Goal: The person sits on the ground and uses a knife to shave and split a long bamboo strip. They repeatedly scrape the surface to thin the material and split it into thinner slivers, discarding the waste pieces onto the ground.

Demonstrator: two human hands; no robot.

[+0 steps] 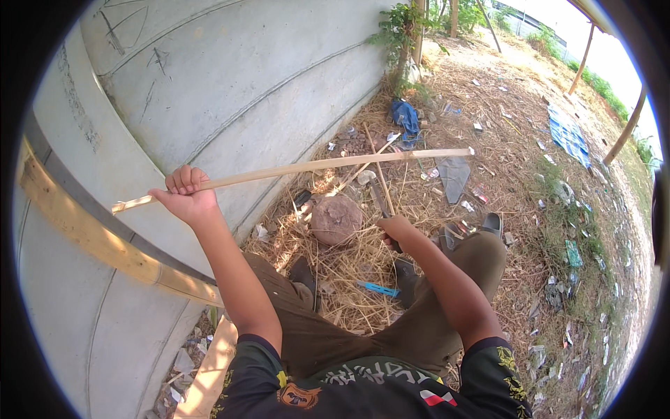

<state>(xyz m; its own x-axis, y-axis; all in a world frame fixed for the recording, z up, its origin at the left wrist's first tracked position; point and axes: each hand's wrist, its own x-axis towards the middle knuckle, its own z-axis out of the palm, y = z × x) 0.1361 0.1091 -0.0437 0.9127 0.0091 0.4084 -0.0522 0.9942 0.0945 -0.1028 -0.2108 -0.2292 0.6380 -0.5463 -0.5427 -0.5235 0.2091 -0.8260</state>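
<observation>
My left hand (188,194) is closed around one end of a long pale strip (314,166), which looks like split bamboo. The strip is raised and stretches across in front of me to the right. Low on the right, my right hand (398,230) grips the dark handle of a knife (380,197), its blade pointing up and away, just short of the strip. Below the strip, between my feet, sits a round reddish stone (336,219). Thin sticks (380,171) lie crossed on the ground beyond the stone.
A grey concrete wall (230,77) rises close on the left, with a thick bamboo pole (91,227) beside it. Straw and litter cover the ground. A blue cloth (405,119), a grey scrap (453,178) and a blue plastic piece (379,288) lie about. Posts (624,129) stand far right.
</observation>
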